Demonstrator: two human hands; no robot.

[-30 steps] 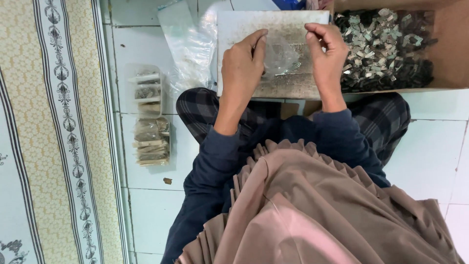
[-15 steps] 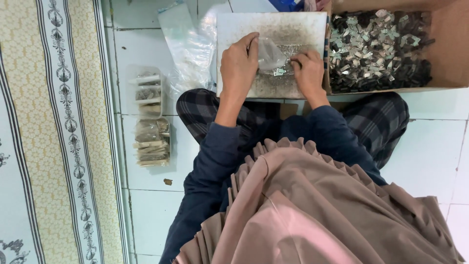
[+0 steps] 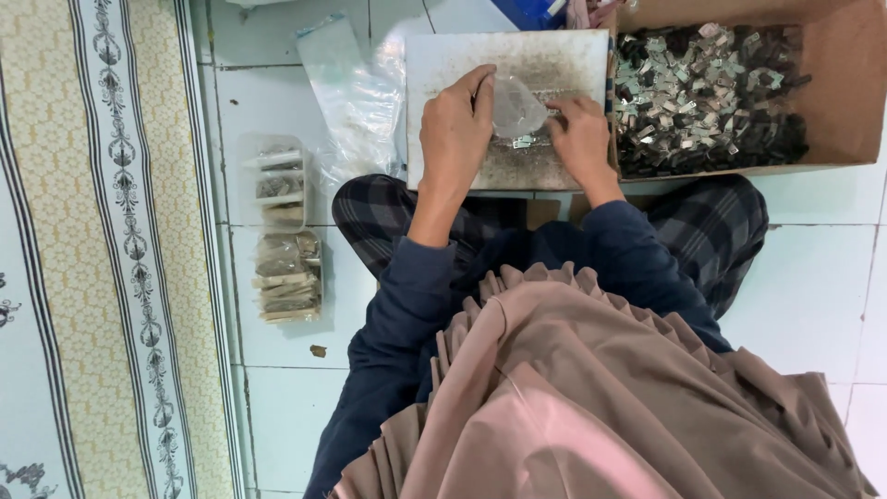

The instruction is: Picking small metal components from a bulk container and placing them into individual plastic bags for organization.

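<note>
I sit cross-legged on a tiled floor with a worn white board [image 3: 545, 55] in front of my knees. My left hand [image 3: 455, 129] holds a small clear plastic bag [image 3: 516, 104] over the board. My right hand [image 3: 580, 137] rests on the board beside the bag, fingers bent over a few small metal pieces [image 3: 523, 141]. Whether those fingers pinch a piece is hidden. A cardboard box [image 3: 845, 102] at the board's right edge holds a heap of small silver and dark metal parts [image 3: 707, 92].
Empty clear plastic bags [image 3: 356, 92] lie left of the board. Further left, a clear container [image 3: 273, 176] and stacked filled packets [image 3: 288, 277] sit on the tiles. A patterned mat [image 3: 102, 249] runs along the left side. A pink pleated garment [image 3: 591, 397] covers my lap.
Both hands have drawn back from the far edge of the board toward my knees. The right hand has come down beside the bag, onto the small metal pieces.
</note>
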